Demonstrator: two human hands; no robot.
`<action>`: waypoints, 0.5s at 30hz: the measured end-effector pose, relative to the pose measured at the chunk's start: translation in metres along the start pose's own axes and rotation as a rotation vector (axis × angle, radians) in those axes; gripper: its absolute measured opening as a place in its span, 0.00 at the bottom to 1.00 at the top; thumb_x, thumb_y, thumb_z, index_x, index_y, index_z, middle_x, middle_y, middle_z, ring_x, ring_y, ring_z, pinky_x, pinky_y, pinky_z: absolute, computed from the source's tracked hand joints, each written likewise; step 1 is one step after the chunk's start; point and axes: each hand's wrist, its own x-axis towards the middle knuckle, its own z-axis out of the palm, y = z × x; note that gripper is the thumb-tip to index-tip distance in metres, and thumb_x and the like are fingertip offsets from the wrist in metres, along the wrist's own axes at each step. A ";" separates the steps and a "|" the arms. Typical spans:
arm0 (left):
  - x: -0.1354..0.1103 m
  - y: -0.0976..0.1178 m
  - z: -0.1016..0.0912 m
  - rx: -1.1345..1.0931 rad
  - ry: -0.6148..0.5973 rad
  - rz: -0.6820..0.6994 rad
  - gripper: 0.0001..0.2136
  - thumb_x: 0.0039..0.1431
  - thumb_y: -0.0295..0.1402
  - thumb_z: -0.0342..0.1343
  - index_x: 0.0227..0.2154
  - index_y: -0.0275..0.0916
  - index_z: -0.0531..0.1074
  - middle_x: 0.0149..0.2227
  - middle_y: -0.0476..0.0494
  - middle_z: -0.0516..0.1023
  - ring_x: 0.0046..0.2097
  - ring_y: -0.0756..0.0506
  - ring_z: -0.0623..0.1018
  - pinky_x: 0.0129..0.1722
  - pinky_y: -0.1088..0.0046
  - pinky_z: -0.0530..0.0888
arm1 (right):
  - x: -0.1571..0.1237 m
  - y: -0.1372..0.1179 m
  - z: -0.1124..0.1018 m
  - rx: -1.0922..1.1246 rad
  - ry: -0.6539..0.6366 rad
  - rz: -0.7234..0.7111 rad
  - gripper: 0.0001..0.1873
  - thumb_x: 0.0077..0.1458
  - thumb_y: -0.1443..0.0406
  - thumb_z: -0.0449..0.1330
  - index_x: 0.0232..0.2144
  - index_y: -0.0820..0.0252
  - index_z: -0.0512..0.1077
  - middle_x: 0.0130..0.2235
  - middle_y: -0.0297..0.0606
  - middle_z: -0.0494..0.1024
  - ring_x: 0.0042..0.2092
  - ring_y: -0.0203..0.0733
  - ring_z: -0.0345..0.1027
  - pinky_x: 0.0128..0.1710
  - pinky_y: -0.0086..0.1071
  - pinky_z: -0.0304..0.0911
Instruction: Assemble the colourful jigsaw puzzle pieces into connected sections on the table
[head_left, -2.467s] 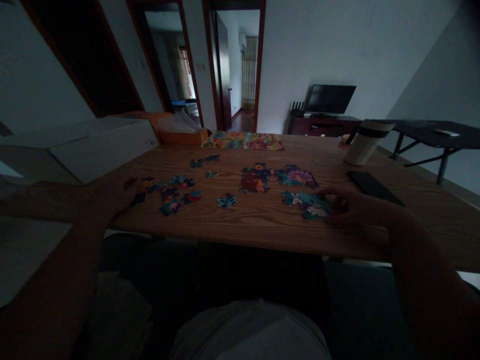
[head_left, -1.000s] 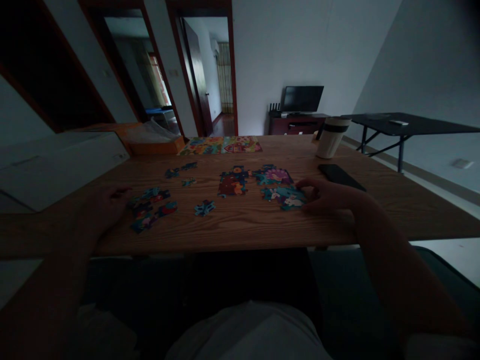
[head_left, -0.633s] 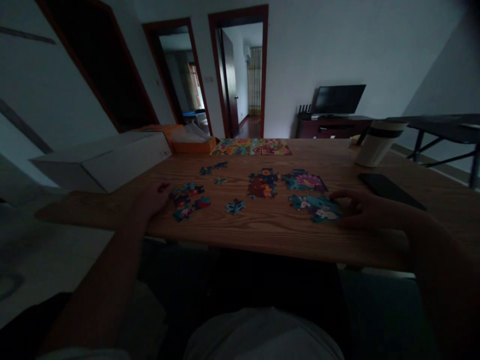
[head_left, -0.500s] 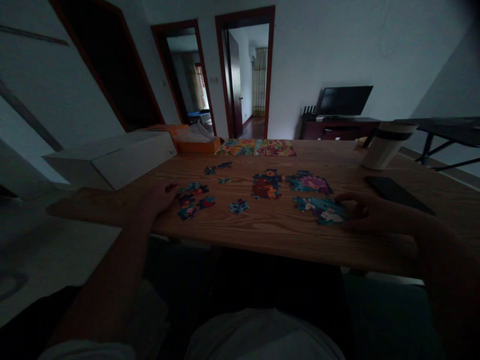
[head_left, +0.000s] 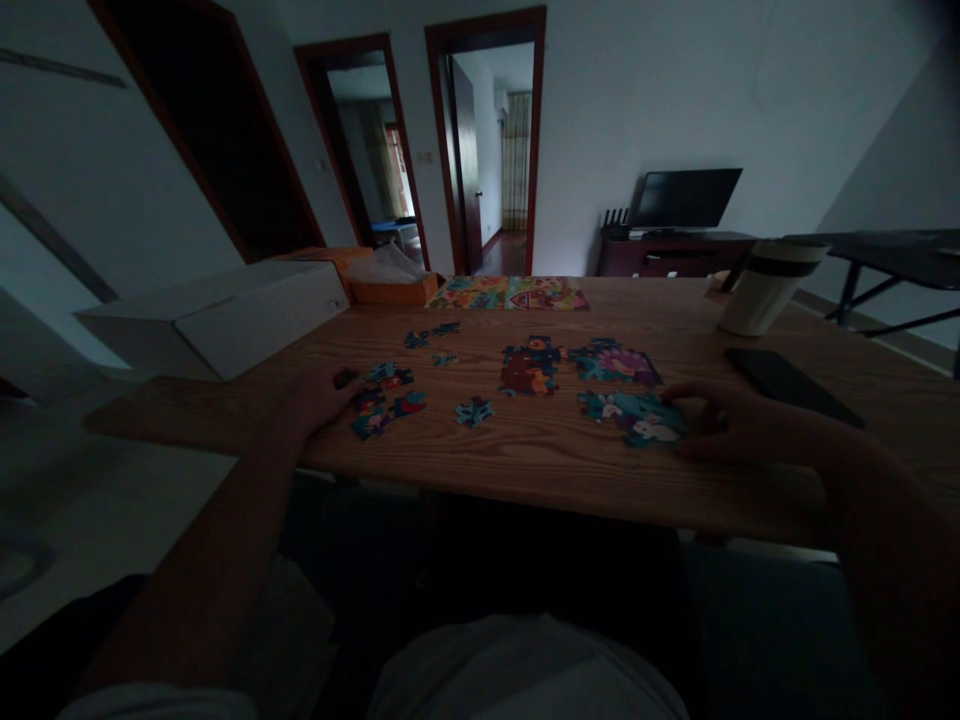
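Left of brown cardboard puzzle block (head_left: 525,373): left hand (head_left: 322,396), grip unclear; knobbed blue piece (head_left: 475,411) lying unjoined. Right: spread right hand (head_left: 739,424) touching joined teal section (head_left: 643,412).

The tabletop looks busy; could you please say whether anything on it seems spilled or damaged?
Nothing stands out: the puzzle pieces lie flat, the cup stands upright, no spill shows; dimness could hide small damage.

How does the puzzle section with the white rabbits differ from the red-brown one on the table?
The rabbit section is mostly teal; the red-brown section carries a smaller orange figure. The rabbit section lies right by the right hand; the red-brown section lies apart from that hand. Both rest flat on the wooden table.
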 end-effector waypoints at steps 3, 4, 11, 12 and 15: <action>-0.002 0.001 -0.001 -0.024 0.002 -0.008 0.22 0.64 0.47 0.52 0.51 0.38 0.77 0.51 0.37 0.79 0.50 0.38 0.78 0.53 0.63 0.72 | -0.001 -0.002 0.000 -0.008 0.006 0.011 0.48 0.50 0.41 0.65 0.68 0.48 0.60 0.54 0.46 0.77 0.52 0.60 0.74 0.52 0.48 0.72; -0.002 0.001 -0.001 -0.017 0.006 -0.012 0.22 0.64 0.47 0.51 0.51 0.38 0.77 0.51 0.38 0.79 0.50 0.38 0.78 0.53 0.63 0.72 | 0.000 -0.001 0.000 -0.011 0.011 0.008 0.47 0.50 0.41 0.65 0.68 0.48 0.61 0.54 0.45 0.77 0.52 0.60 0.74 0.51 0.48 0.72; -0.001 -0.003 0.001 -0.034 0.038 -0.004 0.21 0.65 0.45 0.51 0.52 0.37 0.76 0.52 0.36 0.78 0.51 0.37 0.78 0.54 0.61 0.73 | 0.003 0.005 0.001 -0.043 0.038 -0.007 0.46 0.51 0.41 0.65 0.67 0.47 0.61 0.51 0.46 0.78 0.49 0.59 0.75 0.50 0.48 0.72; -0.001 -0.003 0.001 -0.039 0.041 0.005 0.21 0.65 0.45 0.50 0.52 0.37 0.77 0.52 0.36 0.78 0.51 0.37 0.78 0.54 0.61 0.73 | 0.003 0.005 0.001 -0.043 0.033 0.002 0.47 0.50 0.40 0.65 0.67 0.47 0.61 0.51 0.46 0.78 0.49 0.59 0.75 0.49 0.48 0.72; -0.003 0.000 0.001 -0.039 0.031 0.028 0.22 0.65 0.45 0.50 0.52 0.38 0.77 0.53 0.37 0.78 0.52 0.37 0.77 0.55 0.60 0.72 | 0.002 0.003 0.000 -0.030 0.012 0.026 0.48 0.50 0.40 0.65 0.68 0.47 0.60 0.50 0.45 0.78 0.49 0.58 0.75 0.50 0.48 0.71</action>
